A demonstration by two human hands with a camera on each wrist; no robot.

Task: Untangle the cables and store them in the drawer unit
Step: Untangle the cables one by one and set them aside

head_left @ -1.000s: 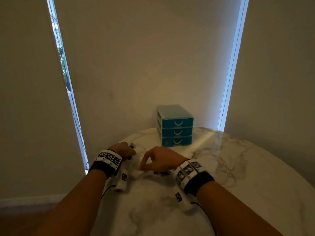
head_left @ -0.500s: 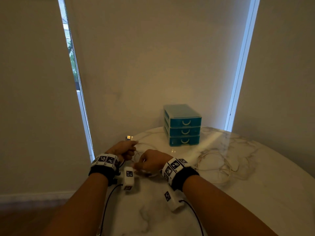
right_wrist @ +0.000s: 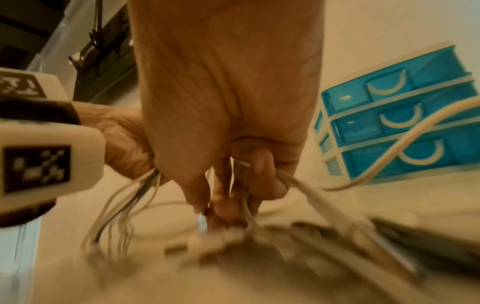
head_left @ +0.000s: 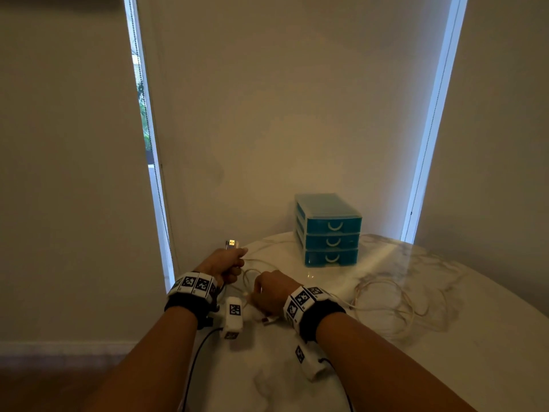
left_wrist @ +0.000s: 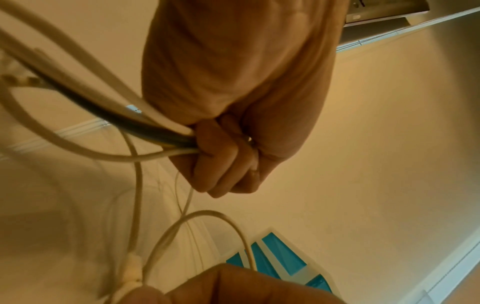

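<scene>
I see a shiny marble table (head_left: 445, 352), a see-through blue plastic drawer unit (head_left: 329, 230), and smooth rubbery cables (head_left: 386, 307).

One drawer unit (head_left: 328, 230) stands beyond the fingers, with three drawers. Two hands: the left hand (head_left: 223, 264) grips several cables (left_wrist: 109, 123), at least three, one dark; the right hand (head_left: 271, 291) pinches more. The loose cables (head_left: 389, 304) right of the fingers cannot be counted.
</scene>
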